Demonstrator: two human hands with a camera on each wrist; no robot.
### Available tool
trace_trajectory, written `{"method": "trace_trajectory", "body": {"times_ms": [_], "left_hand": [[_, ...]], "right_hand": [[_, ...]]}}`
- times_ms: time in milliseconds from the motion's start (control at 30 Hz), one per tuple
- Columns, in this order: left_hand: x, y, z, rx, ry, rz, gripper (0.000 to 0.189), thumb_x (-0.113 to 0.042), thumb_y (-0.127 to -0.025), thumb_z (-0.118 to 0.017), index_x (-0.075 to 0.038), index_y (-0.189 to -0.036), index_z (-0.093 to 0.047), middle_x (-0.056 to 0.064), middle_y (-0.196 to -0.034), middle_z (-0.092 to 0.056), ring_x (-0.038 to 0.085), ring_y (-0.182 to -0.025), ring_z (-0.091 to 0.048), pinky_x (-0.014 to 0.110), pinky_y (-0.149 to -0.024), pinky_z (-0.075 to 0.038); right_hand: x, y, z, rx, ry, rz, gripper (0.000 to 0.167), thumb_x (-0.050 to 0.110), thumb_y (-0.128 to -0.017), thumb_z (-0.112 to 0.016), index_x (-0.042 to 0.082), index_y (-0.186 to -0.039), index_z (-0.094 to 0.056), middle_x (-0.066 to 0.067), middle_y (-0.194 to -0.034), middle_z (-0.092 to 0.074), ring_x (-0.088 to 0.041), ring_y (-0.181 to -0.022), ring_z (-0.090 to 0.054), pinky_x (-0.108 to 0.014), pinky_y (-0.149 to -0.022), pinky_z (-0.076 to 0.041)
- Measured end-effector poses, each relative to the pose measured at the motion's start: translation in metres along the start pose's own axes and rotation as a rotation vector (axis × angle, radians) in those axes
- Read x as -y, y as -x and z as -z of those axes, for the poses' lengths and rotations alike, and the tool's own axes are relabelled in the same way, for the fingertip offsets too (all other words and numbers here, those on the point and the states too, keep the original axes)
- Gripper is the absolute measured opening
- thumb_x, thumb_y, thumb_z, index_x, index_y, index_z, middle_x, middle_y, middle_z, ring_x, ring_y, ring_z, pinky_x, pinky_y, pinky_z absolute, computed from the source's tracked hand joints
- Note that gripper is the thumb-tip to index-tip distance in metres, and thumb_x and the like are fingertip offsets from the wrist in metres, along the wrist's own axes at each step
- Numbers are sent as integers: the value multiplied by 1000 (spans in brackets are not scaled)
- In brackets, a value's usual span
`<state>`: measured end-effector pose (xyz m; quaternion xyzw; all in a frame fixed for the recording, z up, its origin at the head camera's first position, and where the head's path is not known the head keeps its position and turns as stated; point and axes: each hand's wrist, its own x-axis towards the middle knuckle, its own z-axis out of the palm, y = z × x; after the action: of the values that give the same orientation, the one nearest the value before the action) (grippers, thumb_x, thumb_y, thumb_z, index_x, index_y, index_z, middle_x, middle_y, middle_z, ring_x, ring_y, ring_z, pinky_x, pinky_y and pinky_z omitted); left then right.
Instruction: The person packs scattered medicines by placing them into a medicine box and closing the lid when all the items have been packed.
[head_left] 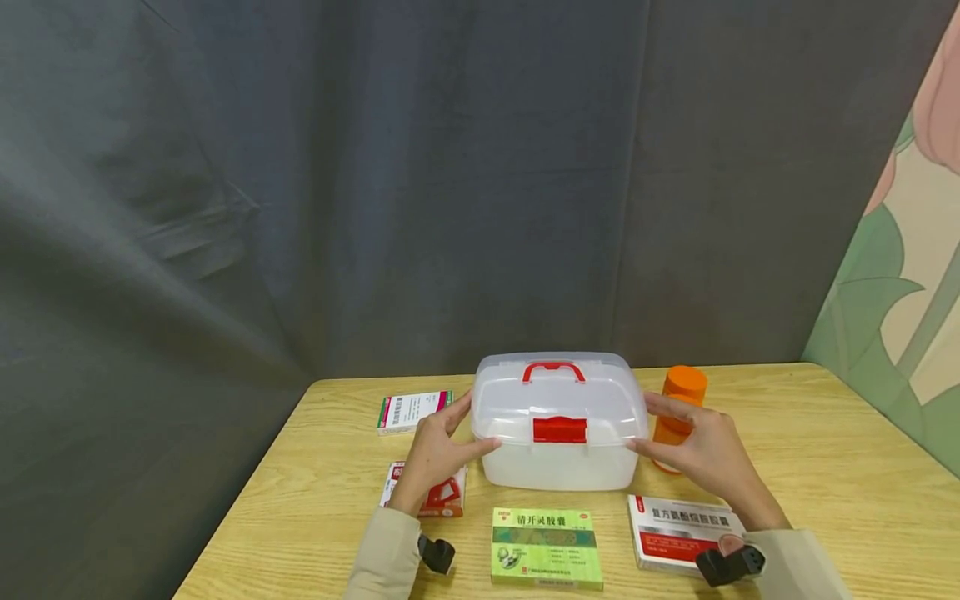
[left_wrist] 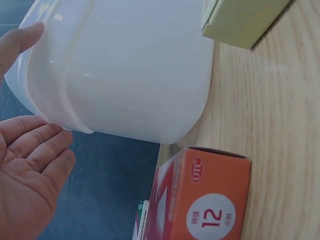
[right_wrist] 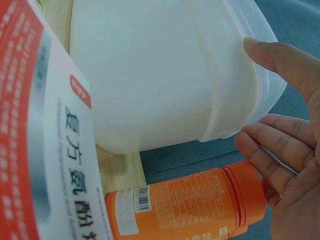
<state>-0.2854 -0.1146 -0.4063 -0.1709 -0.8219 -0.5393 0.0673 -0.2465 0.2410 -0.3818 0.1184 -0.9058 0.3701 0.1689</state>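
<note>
A clear-lidded white plastic storage box [head_left: 558, 462] stands on the table, with a red handle [head_left: 553, 372] on top and a red latch [head_left: 559, 430] at the front. My left hand [head_left: 441, 450] holds its left end, thumb on the front of the lid and fingers along the side. At the opposite end my right hand [head_left: 701, 446] grips the lid the same way. Both wrist views show thumb and fingertips at the lid's rim. Behind the right fingers is an orange bottle [right_wrist: 175, 202]. A red and orange medicine box [left_wrist: 210, 195] lies below the left hand.
A green medicine box [head_left: 547, 547] lies in front of the storage box. To its right is a white and red medicine box [head_left: 678, 529], partly under the right wrist. Another white medicine box [head_left: 412, 412] lies at the back left. A dark curtain [head_left: 480, 183] hangs behind the table.
</note>
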Motion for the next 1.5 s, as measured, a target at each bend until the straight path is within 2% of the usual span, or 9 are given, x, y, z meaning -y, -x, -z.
{"method": "trace_trajectory", "body": {"times_ms": [267,533,900,967,1133,1200,1367,1500], "left_hand": [[0,1,-1,-5,1,-3,84,-44,-73,-84,-20,-144,-48,-9,-141,-48,17,-133,-40,45,-105,-37],[-2,1,-1,-16,2,-22,81,-40,-75,-84,-16,-144,-48,-4,-142,-49,20,-133,-41,44,-105,-37],[-3,0,1,-19,0,-25,76,-38,-78,-82,-19,-144,-48,-6,-143,-48,17,-133,-40,43,-106,-36],[-13,2,2,-18,1,-22,75,-33,-80,-81,-15,-144,-48,-2,-143,-48,19,-134,-40,44,-105,-36],[-17,1,2,-39,11,-30,73,-35,-80,-81,-14,-143,-49,-2,-142,-49,17,-132,-41,41,-105,-37],[-9,-1,1,-56,15,-35,75,-41,-78,-81,-18,-142,-51,-6,-140,-50,14,-131,-42,39,-105,-38],[-11,0,1,-69,29,-24,75,-42,-77,-81,-17,-142,-52,-5,-140,-51,16,-131,-43,39,-105,-38],[-10,0,0,-88,27,-38,74,-42,-77,-81,-16,-140,-53,-4,-139,-52,16,-129,-45,37,-104,-39]], "right_hand": [[-1,0,0,4,-7,-3,75,40,-76,-83,-3,-132,-57,-21,-123,-62,-45,-117,-50,-65,-92,-41],[0,0,1,-2,-13,2,73,39,-77,-83,-3,-131,-58,-21,-122,-63,-44,-117,-50,-65,-92,-40],[3,0,1,-9,-18,5,72,38,-77,-82,-1,-133,-57,-22,-122,-62,-45,-117,-49,-64,-92,-41],[4,-1,2,-8,-21,0,72,38,-78,-82,-1,-134,-56,-22,-122,-62,-45,-117,-49,-65,-92,-41],[6,-2,2,-18,-31,0,73,38,-80,-80,0,-136,-55,-22,-124,-61,-44,-118,-49,-65,-91,-41],[7,-1,2,-28,-33,0,73,39,-80,-80,1,-136,-54,-22,-124,-61,-44,-118,-49,-65,-91,-41],[7,1,1,-37,-42,-14,73,41,-81,-78,1,-137,-54,-22,-125,-61,-44,-118,-49,-66,-91,-41],[7,2,0,-56,-58,-9,69,39,-82,-78,1,-136,-55,-22,-123,-62,-43,-117,-50,-66,-90,-41]]}}
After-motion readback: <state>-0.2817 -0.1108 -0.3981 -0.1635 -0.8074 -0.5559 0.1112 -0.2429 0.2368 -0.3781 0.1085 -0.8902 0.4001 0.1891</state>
